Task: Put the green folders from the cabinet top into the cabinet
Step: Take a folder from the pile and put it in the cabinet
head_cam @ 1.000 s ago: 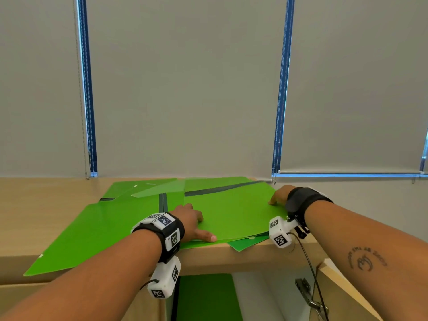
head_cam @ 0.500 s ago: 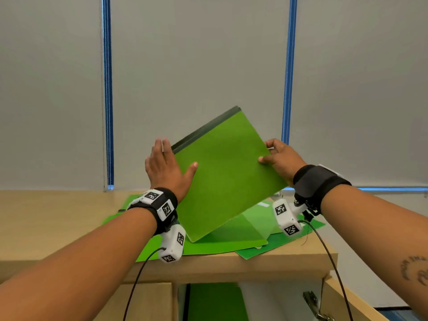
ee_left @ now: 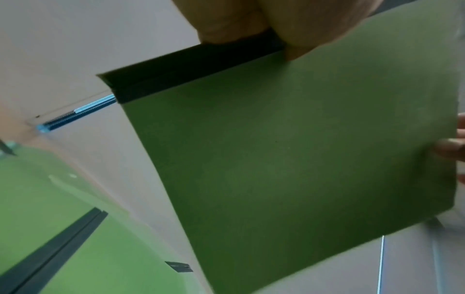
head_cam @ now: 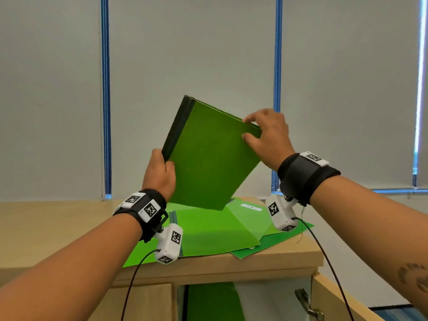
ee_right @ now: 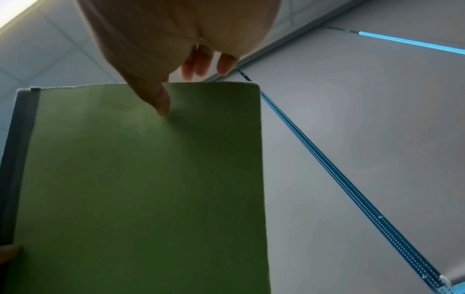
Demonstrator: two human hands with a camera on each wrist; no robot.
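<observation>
Both hands holding one green folder (head_cam: 209, 156) tilted in air above cabinet top (head_cam: 266, 262). Left hand (head_cam: 159, 173) gripping dark spine (head_cam: 177, 126) near lower end, fingers curling round it. Right hand (head_cam: 266, 135) pinching folder's upper right corner, thumb on front cover. Remaining green folders (head_cam: 215, 232) lying overlapped on cabinet top below. Another green folder (head_cam: 213, 302) standing inside cabinet, door (head_cam: 342, 302) hanging open at right.
</observation>
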